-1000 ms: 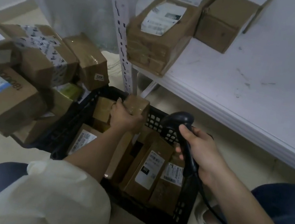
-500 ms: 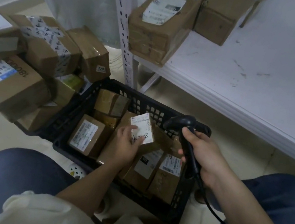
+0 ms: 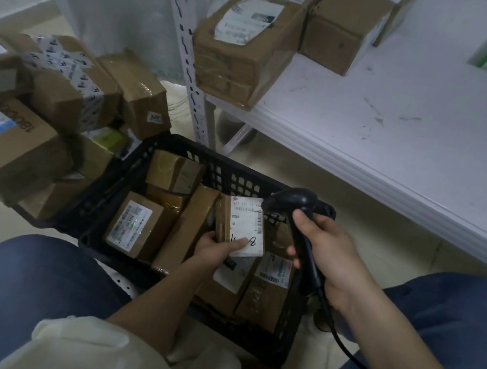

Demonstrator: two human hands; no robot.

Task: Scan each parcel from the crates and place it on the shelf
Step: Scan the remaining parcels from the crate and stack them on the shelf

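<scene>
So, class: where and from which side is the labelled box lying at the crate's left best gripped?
Grip the box across its two long side faces, coming from above. Its label faces up and its top is uncovered, while other parcels and the crate wall crowd its sides.

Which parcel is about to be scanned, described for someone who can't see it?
Find the black crate on the floor. Above it, the left hand holds a small brown parcel beside the scanner. Only its label bears handwriting.

Over the black crate (image 3: 176, 153) the left hand (image 3: 218, 249) holds a small parcel (image 3: 241, 226) (label up) beside the scanner (image 3: 298, 213) gripped by the right hand (image 3: 330, 256).
</scene>
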